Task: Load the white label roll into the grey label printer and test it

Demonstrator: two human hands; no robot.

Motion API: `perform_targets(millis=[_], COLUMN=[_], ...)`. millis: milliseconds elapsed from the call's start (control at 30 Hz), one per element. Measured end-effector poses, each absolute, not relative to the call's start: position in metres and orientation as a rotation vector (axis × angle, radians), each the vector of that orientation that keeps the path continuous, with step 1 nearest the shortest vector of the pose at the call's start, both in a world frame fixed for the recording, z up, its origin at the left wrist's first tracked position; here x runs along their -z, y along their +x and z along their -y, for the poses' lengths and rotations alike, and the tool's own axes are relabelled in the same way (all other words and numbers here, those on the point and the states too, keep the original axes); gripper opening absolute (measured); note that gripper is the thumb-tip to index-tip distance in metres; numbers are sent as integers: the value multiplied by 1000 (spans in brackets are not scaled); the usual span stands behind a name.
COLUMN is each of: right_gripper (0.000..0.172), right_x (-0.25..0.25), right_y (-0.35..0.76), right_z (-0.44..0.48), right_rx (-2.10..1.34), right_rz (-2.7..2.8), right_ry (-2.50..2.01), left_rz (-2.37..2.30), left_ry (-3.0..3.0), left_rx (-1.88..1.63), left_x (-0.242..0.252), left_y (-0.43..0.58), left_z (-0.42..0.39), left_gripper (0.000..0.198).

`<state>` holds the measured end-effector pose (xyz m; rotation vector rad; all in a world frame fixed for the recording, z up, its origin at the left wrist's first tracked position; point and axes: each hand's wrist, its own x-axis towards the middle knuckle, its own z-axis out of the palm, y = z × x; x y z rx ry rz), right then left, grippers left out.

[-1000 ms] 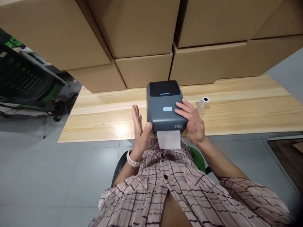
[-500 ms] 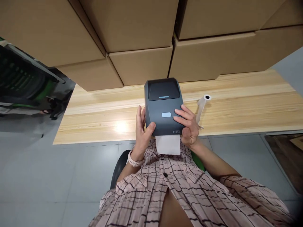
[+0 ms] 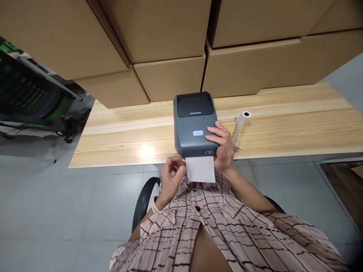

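Note:
A dark blue-grey label printer (image 3: 188, 139) with a black window lid stands at the table's front edge. From its front slot hangs a strip of white label paper (image 3: 200, 170). My right hand (image 3: 222, 145) grips the printer's front right corner, fingers stretched over the top and thumb low at the front. Below the front left corner, my left hand (image 3: 171, 177) is closed, thumb and curled fingers drawn together at the paper's left edge. Whether the paper is between those fingertips cannot be seen.
On the wooden table (image 3: 127, 141), a white paper roll (image 3: 246, 115) with a trailing strip lies right of the printer. Stacked cardboard boxes (image 3: 170, 79) line the back. A black chair armrest (image 3: 143, 204) is at my left side, and a green-and-black chair (image 3: 36, 94) stands farther left.
My left hand has left the printer's left side and come down to the paper's left edge, its fingers closing. The right hand stays on the printer.

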<state>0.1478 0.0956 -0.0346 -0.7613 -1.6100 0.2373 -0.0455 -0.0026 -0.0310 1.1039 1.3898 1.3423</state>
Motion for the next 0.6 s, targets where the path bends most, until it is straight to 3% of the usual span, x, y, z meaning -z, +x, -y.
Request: perform_targets(millis=[100,233,333,467,600], right_gripper=[46,40,46,49,47], right_x=[35,26,10,-13,-32], right_y=[146,152,157,159,160], right_z=[-95,-95,-94,-97,-108], right_rx=[-192,-141,-108,-3,44], right_rz=[1617,1706,1836,2033,2198], right_ry=[-827,-819,-883,-993,-944], left_rz=[-1159,-1061,-1112,-1293,-1409], left_ry=[980,933,1032,1128,1124], left_rx=[-1034,-923,-910,-1094,-1457], left_x=[27,14,7,1,-4], left_y=[-40,-40,-48,-65,-76], left_z=[3,-4,-3,-6,-23], left_gripper=[42,51,52,57,50])
